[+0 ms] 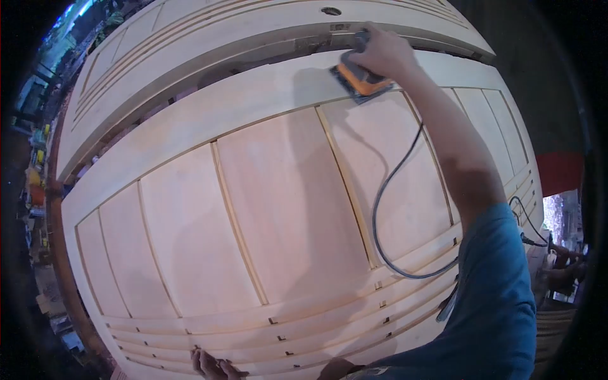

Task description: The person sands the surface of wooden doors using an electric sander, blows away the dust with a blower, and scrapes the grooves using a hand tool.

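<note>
My right hand [387, 52] is closed around an orange and black electric sander [364, 79]. The sander's flat pad rests on the wide pale rail of a wooden panelled door [272, 209], near its far edge. A dark power cord [378, 209] loops from behind my right arm across the recessed panels. Low in the view, my left hand [215, 366] lies on the grooved slats at the door's near side, its fingers apart and slightly bent. Part of that hand is cut off by the frame's lower edge.
A second pale wooden door [209, 31] with a round hole [330, 11] lies just beyond, across a narrow gap. More of the cord [529, 237] shows at the right. A red cloth-like patch [560, 172] hangs there, and cluttered items line the left edge.
</note>
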`<state>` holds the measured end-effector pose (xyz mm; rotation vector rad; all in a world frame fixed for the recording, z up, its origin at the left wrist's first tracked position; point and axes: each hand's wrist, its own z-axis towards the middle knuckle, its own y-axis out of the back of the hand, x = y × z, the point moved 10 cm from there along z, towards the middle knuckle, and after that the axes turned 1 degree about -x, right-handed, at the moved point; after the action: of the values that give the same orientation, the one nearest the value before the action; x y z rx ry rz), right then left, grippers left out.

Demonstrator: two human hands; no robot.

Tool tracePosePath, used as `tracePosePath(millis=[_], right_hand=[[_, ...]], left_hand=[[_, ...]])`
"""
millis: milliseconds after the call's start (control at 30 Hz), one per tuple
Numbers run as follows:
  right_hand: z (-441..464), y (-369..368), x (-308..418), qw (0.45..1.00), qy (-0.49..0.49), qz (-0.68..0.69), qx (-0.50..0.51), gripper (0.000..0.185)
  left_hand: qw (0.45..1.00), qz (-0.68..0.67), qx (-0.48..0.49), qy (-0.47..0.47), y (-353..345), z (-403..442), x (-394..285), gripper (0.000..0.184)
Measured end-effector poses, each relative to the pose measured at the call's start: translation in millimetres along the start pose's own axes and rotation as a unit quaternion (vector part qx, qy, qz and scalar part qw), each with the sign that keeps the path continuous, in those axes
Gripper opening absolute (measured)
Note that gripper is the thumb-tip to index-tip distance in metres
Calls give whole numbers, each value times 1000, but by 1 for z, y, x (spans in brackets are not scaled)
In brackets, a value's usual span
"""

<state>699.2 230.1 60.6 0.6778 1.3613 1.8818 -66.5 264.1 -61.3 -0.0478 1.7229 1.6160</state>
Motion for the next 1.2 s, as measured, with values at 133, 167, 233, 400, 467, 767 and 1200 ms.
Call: tracePosePath(millis=[133, 167, 233, 400, 467, 767, 1200], right_hand=[[14, -10, -19, 1000, -8, -18, 23, 71], [14, -11, 0, 999, 8, -27, 31, 75], [7, -7, 46, 999, 13, -12, 28, 75], [-15, 1, 165, 984, 90, 150, -34, 46], [-20, -1, 186, 972, 100, 190, -93, 42], [-18, 4, 18, 997, 12, 75, 32, 58], [1, -4, -58, 998, -16, -29, 50, 76]], left_hand=[[996, 48, -10, -76, 6, 24, -48, 53], [995, 67, 2, -72, 5, 23, -47, 53], [998, 36, 9, -48, 3, 18, -39, 53], [1000, 6, 20, -13, -2, -3, 8, 52], [995, 61, 15, -74, -2, -2, -1, 51], [990, 85, 18, -110, 0, 6, -19, 55], [999, 10, 41, -8, 1, 14, -22, 52]])
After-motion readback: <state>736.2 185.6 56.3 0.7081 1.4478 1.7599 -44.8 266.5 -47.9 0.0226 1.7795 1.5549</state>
